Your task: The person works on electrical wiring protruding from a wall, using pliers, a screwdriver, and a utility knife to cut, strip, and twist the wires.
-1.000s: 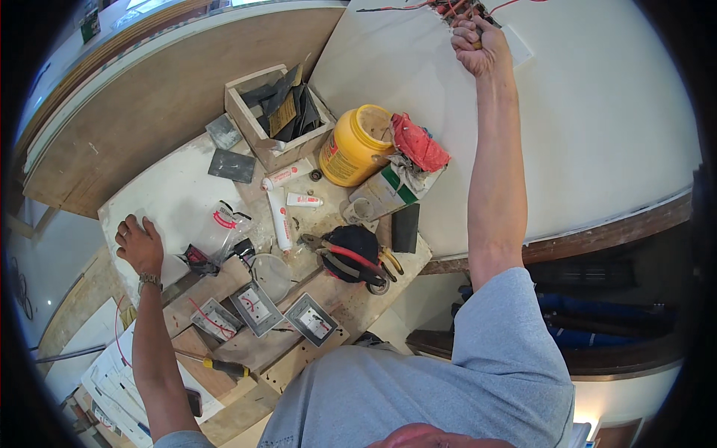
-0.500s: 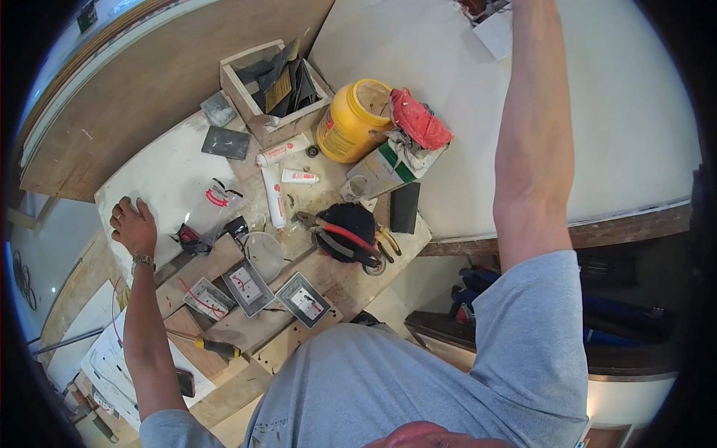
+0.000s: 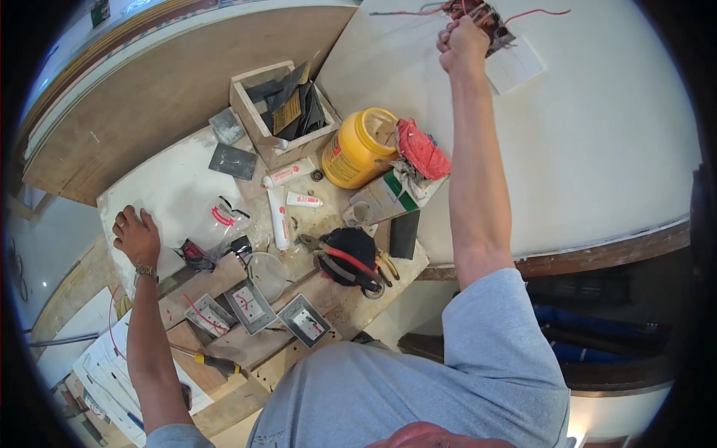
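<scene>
My left hand point(image 3: 137, 237) rests with fingers spread on a white board point(image 3: 123, 194) at the left of the workbench. My right hand point(image 3: 463, 46) reaches up to a hole full of wires point(image 3: 493, 26) in the white panel point(image 3: 582, 134), fingers curled tightly; what they grip is hidden. Red wire ends stick out sideways from the hole, above a small white plate point(image 3: 515, 67). Below my left hand's right side lie grey electrical boxes point(image 3: 246, 306), pliers point(image 3: 351, 261) on a black bundle and a yellow-handled screwdriver point(image 3: 216, 364).
A wooden box of dark sheets point(image 3: 287, 112), a yellow tub point(image 3: 351, 153), a red crumpled bag point(image 3: 422, 145) and white tubes point(image 3: 278, 216) crowd the bench. Wooden partition point(image 3: 149, 89) stands behind. Papers point(image 3: 101, 366) lie lower left; a dark recess with blue items point(image 3: 597, 336) is lower right.
My right arm went up and right, out of frame at the top half a second ago, and is back lower and leftward at the wire hole. My left hand stays on the board.
</scene>
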Motion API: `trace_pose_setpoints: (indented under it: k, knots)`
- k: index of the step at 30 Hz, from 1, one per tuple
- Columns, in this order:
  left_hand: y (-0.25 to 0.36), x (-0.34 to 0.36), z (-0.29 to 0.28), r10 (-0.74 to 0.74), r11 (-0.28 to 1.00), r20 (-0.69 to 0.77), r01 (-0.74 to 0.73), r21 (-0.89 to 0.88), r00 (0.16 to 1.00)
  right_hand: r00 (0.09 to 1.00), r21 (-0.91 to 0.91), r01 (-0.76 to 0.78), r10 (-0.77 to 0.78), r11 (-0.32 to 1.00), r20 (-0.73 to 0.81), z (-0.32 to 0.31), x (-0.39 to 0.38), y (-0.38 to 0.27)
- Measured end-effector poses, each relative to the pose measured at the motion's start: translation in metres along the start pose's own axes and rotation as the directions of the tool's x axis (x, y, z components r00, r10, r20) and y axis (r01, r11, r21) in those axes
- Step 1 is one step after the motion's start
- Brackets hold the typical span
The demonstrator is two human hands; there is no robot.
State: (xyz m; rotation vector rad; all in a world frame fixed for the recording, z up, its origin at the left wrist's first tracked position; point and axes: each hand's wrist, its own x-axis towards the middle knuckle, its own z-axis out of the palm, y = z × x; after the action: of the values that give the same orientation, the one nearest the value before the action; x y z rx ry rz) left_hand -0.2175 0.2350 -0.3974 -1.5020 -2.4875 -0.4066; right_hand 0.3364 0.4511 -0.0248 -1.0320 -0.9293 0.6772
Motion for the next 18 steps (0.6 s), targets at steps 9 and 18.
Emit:
trace_pose_setpoints:
  k: [9,18]
  knots:
    - [-0.001,0.0,0.004,0.012,1.0,-0.018,-0.013,-0.009,1.0,0.989,0.076,0.148,-0.147,0.986,-0.02,-0.008,-0.022,0.029]
    - [0.0,0.0,0.003,0.008,1.0,-0.005,-0.008,-0.008,1.0,0.936,0.587,-0.346,0.224,0.733,0.272,-0.014,0.018,-0.036]
